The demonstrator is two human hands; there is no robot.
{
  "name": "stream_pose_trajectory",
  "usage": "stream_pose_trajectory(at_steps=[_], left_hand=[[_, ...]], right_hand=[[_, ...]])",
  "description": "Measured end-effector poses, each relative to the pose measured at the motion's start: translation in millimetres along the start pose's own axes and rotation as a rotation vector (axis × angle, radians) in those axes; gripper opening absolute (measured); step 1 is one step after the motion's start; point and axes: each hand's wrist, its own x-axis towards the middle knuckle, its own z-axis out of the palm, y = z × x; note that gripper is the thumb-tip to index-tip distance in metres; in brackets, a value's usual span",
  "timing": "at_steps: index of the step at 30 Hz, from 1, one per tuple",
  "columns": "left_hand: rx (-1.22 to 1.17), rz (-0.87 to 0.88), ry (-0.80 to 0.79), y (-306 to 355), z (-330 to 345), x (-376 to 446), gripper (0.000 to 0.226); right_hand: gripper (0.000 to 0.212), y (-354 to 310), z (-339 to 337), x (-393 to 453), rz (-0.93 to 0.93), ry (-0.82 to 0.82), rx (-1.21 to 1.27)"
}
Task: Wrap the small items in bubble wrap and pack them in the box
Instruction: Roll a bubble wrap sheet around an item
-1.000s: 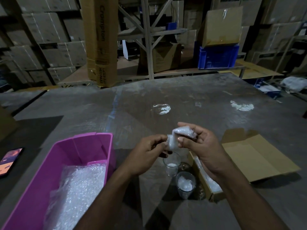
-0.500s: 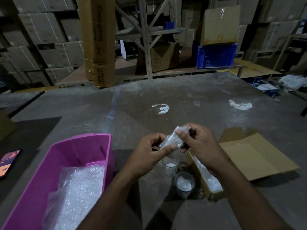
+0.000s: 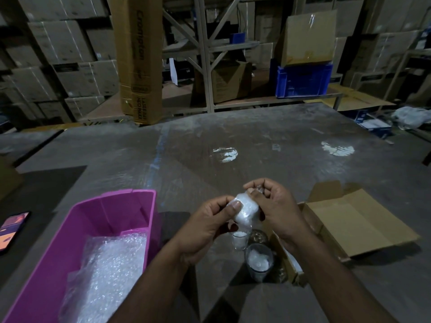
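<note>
Hands, left (image 3: 205,226) and right (image 3: 277,213), grip wrapped bundle (image 3: 246,209) above glasses (image 3: 257,261), beside box (image 3: 349,227).

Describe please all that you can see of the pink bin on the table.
The pink bin is an open-topped rectangular tub, of plastic as it looks, with ribbed inner walls. It stands upright on the grey table, left of both hands, and nothing grips it. Crumpled clear bubble wrap lies inside, filling its near part; the far part looks bare. Its near end is cut off by the frame.

Two bare forearms reached in from the lower edge of the frame. The left hand (image 3: 205,226) and right hand (image 3: 278,212) were ungloved, without sleeves.
</note>
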Motion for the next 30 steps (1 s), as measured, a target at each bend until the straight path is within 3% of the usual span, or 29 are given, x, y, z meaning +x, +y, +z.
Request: stream_pose_trajectory(at_steps=[9, 12, 17, 22, 27, 30], left_hand=[[-0.418, -0.037, 0.296, -2, 6, 8, 0.035], [-0.422, 0.003, 0.319, -6, 6, 11, 0.036], [-0.416, 0.040, 0.342, -21, 8, 10, 0.018], [-0.297, 0.076, 0.385, -35, 11, 10, 0.033], [0.013, 0.094, 0.590, -51, -1, 12, 0.029], [0.183, 0.125, 0.639, -60, -9, 10, 0.026]], right_hand=[[0.020, 5, 1, -4, -0.104, -0.089, -0.146], [0.034, 1, 0, -7, -0.089, -0.190, -0.045], [0.053, 0, -11, -9, -0.055, -0.308, -0.036], [0.048, 8, -16, 0, -0.167, -0.220, -0.289], [0.040, 25, -24, 17, -0.170, -0.132, -0.588], [0.038, 29, -26, 21, -0.142, -0.173, -0.753]])
